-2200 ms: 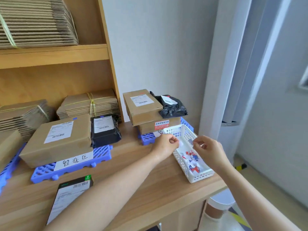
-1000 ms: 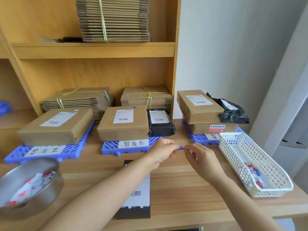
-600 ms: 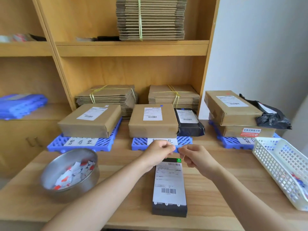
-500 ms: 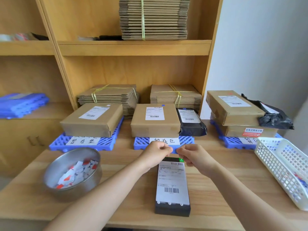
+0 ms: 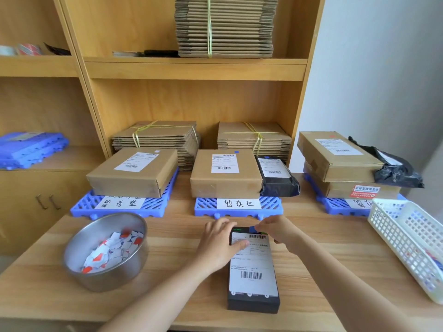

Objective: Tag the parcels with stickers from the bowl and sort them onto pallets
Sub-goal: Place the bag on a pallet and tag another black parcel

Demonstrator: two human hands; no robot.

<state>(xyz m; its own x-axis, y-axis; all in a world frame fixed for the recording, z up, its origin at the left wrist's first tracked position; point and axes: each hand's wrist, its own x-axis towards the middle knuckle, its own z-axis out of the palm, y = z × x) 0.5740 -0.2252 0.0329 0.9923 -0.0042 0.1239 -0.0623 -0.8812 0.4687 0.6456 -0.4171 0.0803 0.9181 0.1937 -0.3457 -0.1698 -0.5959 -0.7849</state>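
Pinching a blue sticker [image 5: 252, 229] with the right hand [image 5: 279, 232], right at the far end of the black parcel [image 5: 253, 271] lying on the desk [image 5: 323, 238]. Pressing down on its label with the left hand [image 5: 219, 245], fingers [image 5: 241, 243] flat and relaxed, gripping nothing. Steel bowl [image 5: 79, 236] of stickers off to the left of the fingers, blue pallets [image 5: 206, 208] just beyond them.

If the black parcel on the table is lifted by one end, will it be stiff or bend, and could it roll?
The black parcel is probably stiff: its edges look straight. Lying flat, it should slide rather than roll. The left hand pressing on it likely steadies it while the right hand pinches the blue sticker.
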